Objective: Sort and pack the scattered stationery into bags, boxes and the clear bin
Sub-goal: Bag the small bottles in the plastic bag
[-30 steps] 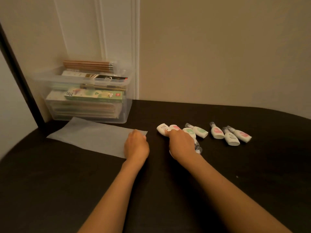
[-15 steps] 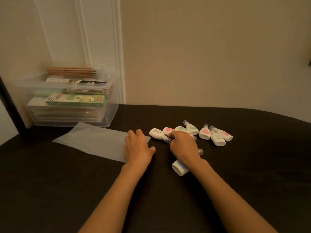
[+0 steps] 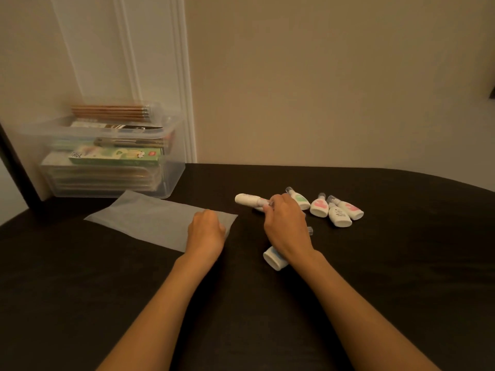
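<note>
The desk [image 3: 375, 277] lies open nearer than both hands and to the right of the right hand [image 3: 286, 231]. Beyond the left hand [image 3: 206, 231] stands the stocked clear bin [image 3: 171, 180]. That hand rests on the flat bag [image 3: 150, 220], fingers tucked, grip unclear. The right hand grips a white bottle [image 3: 247, 200]. Bagging seems underway, so next the bag's mouth needs opening. Loose bottles [image 3: 318, 207] lie just right.

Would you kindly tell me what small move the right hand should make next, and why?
Probably carry the white bottle leftward to the frosted bag: the right hand grips it, pointing that way, while the left hand rests on the bag's near end.
</note>
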Action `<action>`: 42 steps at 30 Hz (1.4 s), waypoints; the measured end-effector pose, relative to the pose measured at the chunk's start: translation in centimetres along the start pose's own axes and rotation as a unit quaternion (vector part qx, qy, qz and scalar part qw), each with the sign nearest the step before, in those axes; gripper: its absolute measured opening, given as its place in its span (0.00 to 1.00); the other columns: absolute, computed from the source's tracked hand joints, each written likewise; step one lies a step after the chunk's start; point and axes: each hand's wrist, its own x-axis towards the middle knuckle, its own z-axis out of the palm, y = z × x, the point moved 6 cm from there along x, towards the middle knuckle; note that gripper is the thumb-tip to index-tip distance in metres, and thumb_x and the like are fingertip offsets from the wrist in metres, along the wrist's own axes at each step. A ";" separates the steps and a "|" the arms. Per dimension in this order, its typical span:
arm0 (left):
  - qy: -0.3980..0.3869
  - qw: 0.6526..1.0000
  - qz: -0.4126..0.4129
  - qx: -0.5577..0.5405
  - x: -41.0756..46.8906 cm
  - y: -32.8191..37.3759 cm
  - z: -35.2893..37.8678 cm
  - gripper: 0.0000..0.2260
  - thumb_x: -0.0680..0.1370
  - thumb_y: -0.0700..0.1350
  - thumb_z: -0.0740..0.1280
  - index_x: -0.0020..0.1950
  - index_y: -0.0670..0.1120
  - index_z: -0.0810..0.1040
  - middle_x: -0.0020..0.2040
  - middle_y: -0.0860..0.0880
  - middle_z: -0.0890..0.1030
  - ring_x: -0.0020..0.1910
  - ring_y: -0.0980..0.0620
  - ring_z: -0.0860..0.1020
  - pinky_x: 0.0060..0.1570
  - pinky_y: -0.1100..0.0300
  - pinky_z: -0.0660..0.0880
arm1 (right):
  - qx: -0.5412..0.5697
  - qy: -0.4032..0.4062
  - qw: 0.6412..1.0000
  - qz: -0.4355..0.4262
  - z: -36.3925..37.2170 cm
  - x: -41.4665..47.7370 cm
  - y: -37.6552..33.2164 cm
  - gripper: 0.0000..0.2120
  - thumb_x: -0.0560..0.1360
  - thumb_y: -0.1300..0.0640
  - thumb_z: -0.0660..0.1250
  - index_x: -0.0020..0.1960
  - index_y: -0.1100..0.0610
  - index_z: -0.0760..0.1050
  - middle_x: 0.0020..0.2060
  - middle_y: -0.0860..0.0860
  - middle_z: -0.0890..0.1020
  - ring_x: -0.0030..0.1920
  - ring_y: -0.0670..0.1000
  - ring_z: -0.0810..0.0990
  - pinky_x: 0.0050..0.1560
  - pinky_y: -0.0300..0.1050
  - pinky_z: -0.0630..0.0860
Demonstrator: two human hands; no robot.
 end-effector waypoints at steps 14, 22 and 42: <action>-0.055 0.995 0.076 0.045 -2.5 1.0 0.5 0.08 0.75 0.44 0.67 0.50 0.41 0.78 0.54 0.43 0.76 0.49 0.49 0.77 0.51 0.56 0.75 | 0.233 -0.077 0.944 0.221 -0.5 -3.3 2.4 0.11 0.78 0.63 0.57 0.56 0.68 0.73 0.55 0.63 0.77 0.56 0.61 0.76 0.58 0.54 0.73; -0.069 0.990 0.106 -0.063 -3.3 1.4 0.3 0.08 0.77 0.42 0.64 0.38 0.49 0.74 0.39 0.51 0.74 0.37 0.57 0.72 0.33 0.67 0.68 | 0.501 -0.073 0.809 0.299 -1.5 -3.0 5.0 0.12 0.79 0.58 0.58 0.38 0.59 0.72 0.41 0.55 0.79 0.39 0.50 0.84 0.50 0.44 0.79; -0.096 0.971 0.111 -0.187 -4.4 2.5 0.9 0.10 0.78 0.43 0.62 0.37 0.50 0.75 0.39 0.53 0.75 0.34 0.57 0.73 0.28 0.68 0.68 | 0.433 -0.326 0.810 0.222 -2.8 -5.2 4.8 0.14 0.80 0.53 0.56 0.41 0.60 0.70 0.45 0.58 0.84 0.25 0.47 0.79 0.22 0.32 0.72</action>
